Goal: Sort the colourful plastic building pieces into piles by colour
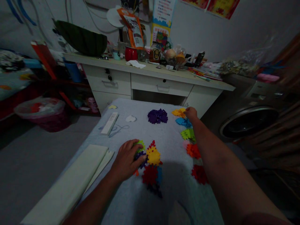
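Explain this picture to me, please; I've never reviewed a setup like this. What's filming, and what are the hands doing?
There's no machine: a person uses two bare hands. The single view comes from a camera worn on the head, looking forward and down.

A pale cloth covers the surface. The left hand lies over the edge of some mixed pieces with notched rims. The right hand has its fingertips at the yellow pieces; whether it holds one is too small to tell. Nearer the camera come blue, green, orange and red pieces. A white box lies to the left.
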A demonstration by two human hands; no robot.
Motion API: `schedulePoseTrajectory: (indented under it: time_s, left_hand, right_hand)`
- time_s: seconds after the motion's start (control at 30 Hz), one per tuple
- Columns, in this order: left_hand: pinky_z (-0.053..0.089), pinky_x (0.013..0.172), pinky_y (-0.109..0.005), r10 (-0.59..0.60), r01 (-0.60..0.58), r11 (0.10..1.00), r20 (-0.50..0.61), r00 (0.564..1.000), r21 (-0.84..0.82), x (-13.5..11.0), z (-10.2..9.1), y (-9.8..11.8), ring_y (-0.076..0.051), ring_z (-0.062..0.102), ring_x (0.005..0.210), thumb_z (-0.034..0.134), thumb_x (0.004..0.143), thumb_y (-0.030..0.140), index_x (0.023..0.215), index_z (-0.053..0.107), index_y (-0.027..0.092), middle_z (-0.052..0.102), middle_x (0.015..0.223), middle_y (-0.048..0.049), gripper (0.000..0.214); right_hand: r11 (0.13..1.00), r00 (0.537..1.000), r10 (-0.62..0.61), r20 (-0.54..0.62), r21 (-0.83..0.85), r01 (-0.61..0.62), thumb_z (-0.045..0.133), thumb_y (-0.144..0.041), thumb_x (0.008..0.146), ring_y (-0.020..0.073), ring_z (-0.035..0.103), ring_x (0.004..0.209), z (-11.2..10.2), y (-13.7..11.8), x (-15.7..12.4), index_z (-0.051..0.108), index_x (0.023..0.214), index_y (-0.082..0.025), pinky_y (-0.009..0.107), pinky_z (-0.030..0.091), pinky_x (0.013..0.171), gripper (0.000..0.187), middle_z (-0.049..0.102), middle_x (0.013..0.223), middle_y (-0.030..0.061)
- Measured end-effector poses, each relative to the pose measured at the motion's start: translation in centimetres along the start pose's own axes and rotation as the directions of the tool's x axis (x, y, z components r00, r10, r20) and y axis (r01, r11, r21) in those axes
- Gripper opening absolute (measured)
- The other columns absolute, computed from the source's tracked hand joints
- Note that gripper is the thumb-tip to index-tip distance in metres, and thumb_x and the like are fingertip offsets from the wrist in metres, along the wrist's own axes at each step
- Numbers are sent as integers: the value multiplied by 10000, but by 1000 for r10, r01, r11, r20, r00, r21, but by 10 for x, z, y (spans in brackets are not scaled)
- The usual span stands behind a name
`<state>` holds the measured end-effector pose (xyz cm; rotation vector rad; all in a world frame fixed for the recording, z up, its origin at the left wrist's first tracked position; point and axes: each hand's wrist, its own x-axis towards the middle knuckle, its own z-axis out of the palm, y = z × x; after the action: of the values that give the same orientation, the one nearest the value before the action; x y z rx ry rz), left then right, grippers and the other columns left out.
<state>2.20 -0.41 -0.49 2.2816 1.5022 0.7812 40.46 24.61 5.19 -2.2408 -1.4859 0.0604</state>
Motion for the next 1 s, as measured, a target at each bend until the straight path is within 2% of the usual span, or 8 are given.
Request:
schedulePoseTrajectory:
  time_s: [0.23, 0.37, 0.57, 0.7, 0.77, 0.83, 0.93, 1.0]
  left_hand:
    - [390, 1067, -543, 14, -14, 1000, -8, 1000, 9, -1, 2, -4, -304, 475, 1264, 542, 894, 518, 1159, 632, 247, 549, 1335, -94, 390]
    - [386, 1071, -545, 10, -10, 1000, -8, 1000, 7, -1, 4, -4, -304, 475, 1265, 546, 892, 515, 1160, 636, 250, 550, 1337, -90, 387]
    - [377, 1079, -542, 6, -6, 1000, -18, 1000, -5, -1, 4, -4, -308, 466, 1281, 551, 889, 520, 1161, 640, 244, 548, 1346, -93, 398]
    - [373, 1082, -540, 10, -10, 1000, -11, 1000, -13, 0, 3, -4, -304, 464, 1281, 547, 891, 524, 1169, 638, 235, 546, 1349, -95, 410]
    - [369, 1087, -537, 1, -1, 1000, -8, 1000, -15, 0, 2, -2, -303, 463, 1282, 555, 888, 508, 1171, 638, 233, 549, 1345, -94, 404]
    - [363, 1092, -533, -8, 8, 1000, -1, 1000, -14, 1, 2, -1, -303, 461, 1284, 558, 886, 490, 1165, 638, 227, 548, 1344, -96, 392]
    - [361, 1094, -526, -14, 14, 1000, 11, 1000, -19, 1, 0, 1, -297, 463, 1279, 541, 893, 485, 1144, 643, 229, 552, 1335, -93, 373]
    - [363, 1093, -516, -13, 13, 1000, 6, 1000, -27, 1, 0, 2, -290, 469, 1272, 519, 903, 489, 1130, 647, 230, 557, 1323, -90, 367]
  right_hand:
    - [1000, 999, -30, -34, 8, 30, 607, -106, 705, 219, 642, 913, 10, 2, 5, 703, 948, -116, 303, 480, 837, 261, 700, 924, 111]
    - [998, 998, -50, -45, 34, 51, 578, -97, 690, 215, 631, 946, 9, 5, 1, 706, 986, -119, 306, 475, 878, 324, 702, 962, 109]
    - [984, 992, -82, -94, 152, 96, 555, -114, 694, 217, 628, 983, -12, -1, -22, 704, 968, -138, 328, 473, 921, 313, 698, 1028, 106]
    - [944, 976, -213, -47, 247, 218, 574, -157, 730, 206, 641, 919, -30, -18, -52, 698, 931, -154, 345, 495, 896, 236, 703, 981, 83]
    - [904, 948, -318, 13, 304, 299, 590, -169, 746, 192, 647, 881, -37, -29, -72, 690, 909, -160, 340, 505, 875, 191, 703, 956, 72]
    - [849, 897, -437, 73, 364, 384, 605, -174, 761, 178, 647, 865, -40, -39, -97, 679, 901, -165, 329, 508, 856, 158, 703, 957, 64]
    - [774, 785, -589, 193, 415, 478, 611, -163, 782, 160, 640, 833, -44, -53, -140, 669, 915, -163, 301, 505, 805, 146, 702, 956, 58]
    - [739, 675, -663, 324, 430, 519, 623, -153, 784, 149, 634, 801, -46, -60, -169, 669, 931, -164, 279, 494, 764, 155, 700, 944, 48]
